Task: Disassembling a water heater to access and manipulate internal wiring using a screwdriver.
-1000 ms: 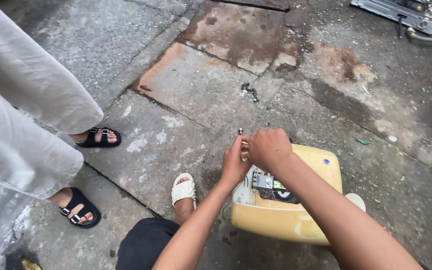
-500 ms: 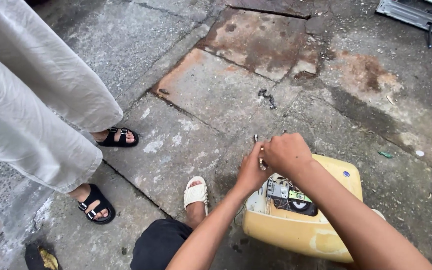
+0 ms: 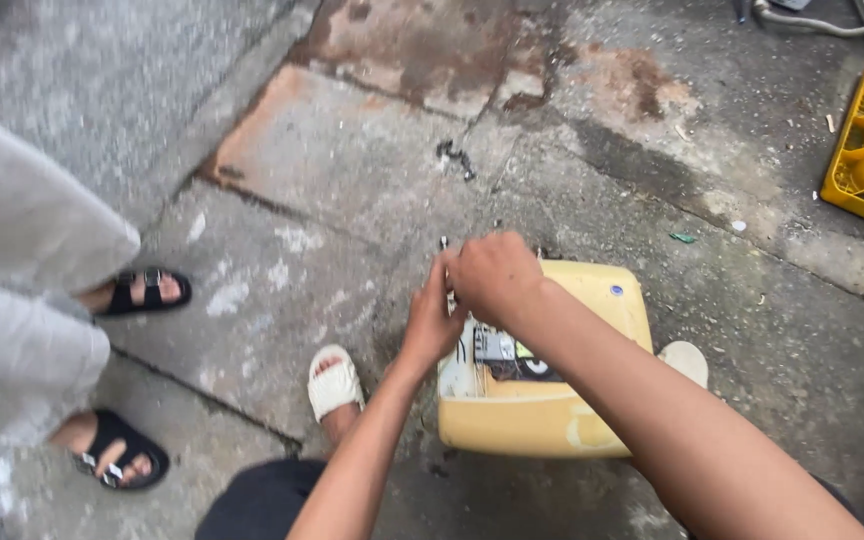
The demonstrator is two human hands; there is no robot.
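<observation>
Both hands, the left hand (image 3: 430, 318) and right hand (image 3: 495, 277), close together on a small metal part (image 3: 444, 243) at the far edge of the yellow casing (image 3: 552, 420) below them; steady grip helps.

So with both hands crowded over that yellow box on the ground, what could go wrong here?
The right hand and left hand grip a thin metal piece at the corner of the yellow box; it might slip and jab a finger. The white-sandalled foot sits right beside the box, so anything dropped could land on it. A bystander's black sandals stand nearby on the cracked concrete.
</observation>
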